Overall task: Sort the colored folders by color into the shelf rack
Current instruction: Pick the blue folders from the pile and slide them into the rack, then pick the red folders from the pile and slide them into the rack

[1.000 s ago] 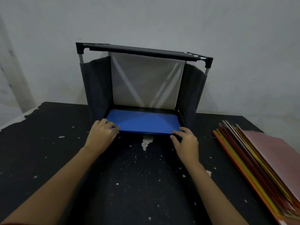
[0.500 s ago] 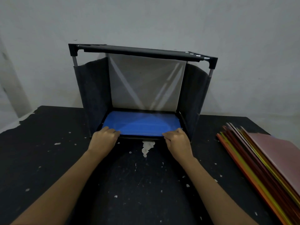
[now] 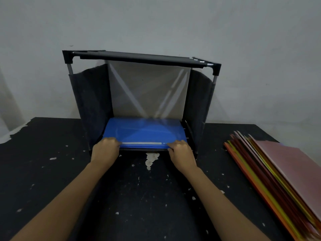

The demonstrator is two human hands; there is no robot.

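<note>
Pushed deeper than a moment ago: blue folders (image 3: pixel 142 132) now flat on the bottom level of the shelf rack (image 3: pixel 90 101), near edge about level with the front rail. Left hand (image 3: pixel 106 149) and right hand (image 3: pixel 181 153) advanced with them, each holding that near edge with fingers curled over it, one by each corner (thumbs hidden underneath). To finish well: push evenly with both hands, keep the edge square to the rail, and avoid snagging the limp fabric sides. Then let go and turn to the mixed folder stack (image 3: pixel 278 174), fanned out at the right on the table (image 3: pixel 139 197), well apart from the rack.
</note>
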